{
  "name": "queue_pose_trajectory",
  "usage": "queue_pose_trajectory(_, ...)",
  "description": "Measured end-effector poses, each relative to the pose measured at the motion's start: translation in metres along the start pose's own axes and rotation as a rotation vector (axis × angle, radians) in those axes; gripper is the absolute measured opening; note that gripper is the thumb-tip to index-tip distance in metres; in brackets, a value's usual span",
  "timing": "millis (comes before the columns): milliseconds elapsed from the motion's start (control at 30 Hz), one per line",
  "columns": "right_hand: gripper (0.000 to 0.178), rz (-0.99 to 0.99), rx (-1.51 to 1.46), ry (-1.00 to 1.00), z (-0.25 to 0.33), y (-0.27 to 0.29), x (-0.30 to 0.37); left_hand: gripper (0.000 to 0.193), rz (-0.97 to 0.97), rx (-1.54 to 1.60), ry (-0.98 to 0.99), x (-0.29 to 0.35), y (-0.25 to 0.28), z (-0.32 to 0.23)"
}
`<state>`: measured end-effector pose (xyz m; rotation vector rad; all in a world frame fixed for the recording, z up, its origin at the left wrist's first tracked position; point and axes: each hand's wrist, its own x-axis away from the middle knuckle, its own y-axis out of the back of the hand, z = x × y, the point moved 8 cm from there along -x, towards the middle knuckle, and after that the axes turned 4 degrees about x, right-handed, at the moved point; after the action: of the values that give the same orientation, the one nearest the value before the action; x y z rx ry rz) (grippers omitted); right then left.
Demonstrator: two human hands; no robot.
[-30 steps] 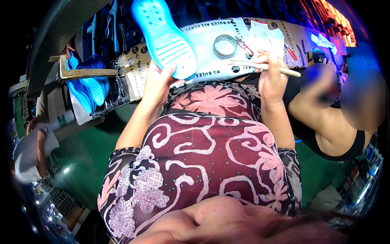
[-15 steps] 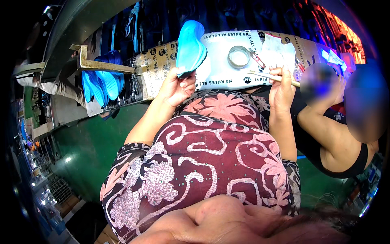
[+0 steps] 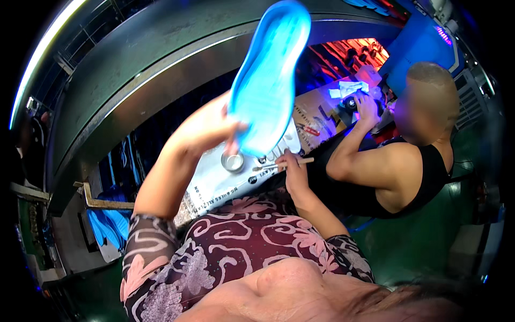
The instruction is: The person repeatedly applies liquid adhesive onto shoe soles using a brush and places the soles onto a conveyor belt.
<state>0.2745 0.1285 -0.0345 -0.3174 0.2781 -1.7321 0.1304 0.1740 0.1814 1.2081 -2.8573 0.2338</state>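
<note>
A bright blue shoe sole (image 3: 268, 80) is held up high above the table in my left hand (image 3: 221, 129). The fingers grip it at the heel end, and its toe end points up and away. In my right hand (image 3: 294, 169), lower and to the right, a brush (image 3: 304, 161) with a pale handle is pinched, its bristles pointing left. Below the sole, a small round container (image 3: 233, 162) stands on the white printed sheet (image 3: 206, 188) covering the tabletop. The brush tip is to the right of that container, apart from it.
More blue soles (image 3: 107, 228) lie at the left, by a metal bracket (image 3: 99, 203). A long metal beam (image 3: 155, 86) runs above the table's far side. To my right sits a co-worker (image 3: 389, 166), hands near brightly lit material (image 3: 348, 89). A small red tool (image 3: 310, 130) lies on the cardboard.
My left hand has lifted the blue sole up and away from the table. My right hand still holds the brush. The view has swung toward the right, showing more of the co-worker.
</note>
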Motion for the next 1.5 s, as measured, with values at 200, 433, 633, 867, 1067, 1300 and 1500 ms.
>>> queue_pose_trajectory(200, 0.033, -0.04, 0.036, -0.036, -0.01, 0.002, 0.006, 0.047, -0.02, 0.817, -0.212, -0.188, 0.027, -0.077)
queue_pose_trajectory(433, 0.03, -0.066, 0.025, -0.126, -0.025, 0.01, 0.002, 0.041, 0.178, 0.388, -0.28, -0.077, -0.011, -0.003)
queue_pose_trajectory(633, 0.031, 0.06, 0.014, -0.106, -0.017, -0.011, -0.004, 0.037, -0.742, 0.374, 0.282, 0.171, 0.102, 0.228)
queue_pose_trajectory(867, 0.036, 0.275, 0.078, -0.095, -0.009, -0.109, 0.003, 0.024, -1.861, 0.62, 0.312, 0.533, 0.107, 0.338)
queue_pose_trajectory(1067, 0.041, 0.813, 0.391, 0.492, 0.008, -0.25, 0.033, 0.071, -2.232, -0.087, 0.044, 0.654, 0.174, 0.256)
queue_pose_trajectory(1300, 0.022, 1.429, 0.724, 0.689, -0.048, -0.409, 0.145, 0.087, -1.828, 0.136, 0.276, 0.683, 0.271, 0.294)
queue_pose_trajectory(1500, 0.061, 1.495, 0.923, 0.572, -0.143, -0.48, 0.203, 0.068, -1.656, 0.196, 0.244, 0.665, 0.304, 0.283)
